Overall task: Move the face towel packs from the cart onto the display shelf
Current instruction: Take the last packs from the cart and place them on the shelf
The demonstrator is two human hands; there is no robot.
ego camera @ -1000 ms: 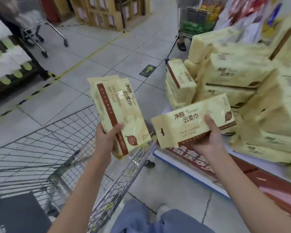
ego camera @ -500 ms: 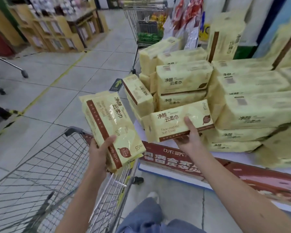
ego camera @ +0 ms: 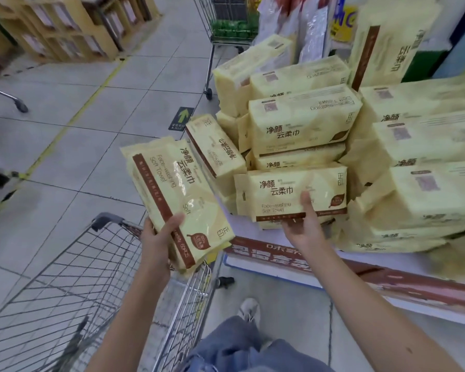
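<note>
My left hand (ego camera: 159, 237) grips a stack of cream face towel packs (ego camera: 172, 194) by the lower end, held above the front corner of the wire cart (ego camera: 65, 285). My right hand (ego camera: 305, 226) holds another cream pack (ego camera: 285, 194) from below with the thumb on its front face. That pack lies lengthwise at the front of the pile of packs (ego camera: 304, 124) on the display shelf (ego camera: 387, 277); I cannot tell if it rests on the shelf.
More packs are stacked to the right (ego camera: 427, 200) and one leans at the pile's left (ego camera: 215, 149). A second cart (ego camera: 231, 30) with green goods stands behind the pile. Wooden display racks (ego camera: 65, 28) line the far left. Tiled aisle floor lies between. My shoe (ego camera: 249, 310) is below.
My right hand has carried its pack forward to the front of the pile on the shelf. My left hand has lifted its packs a little toward the shelf. My view has turned right.
</note>
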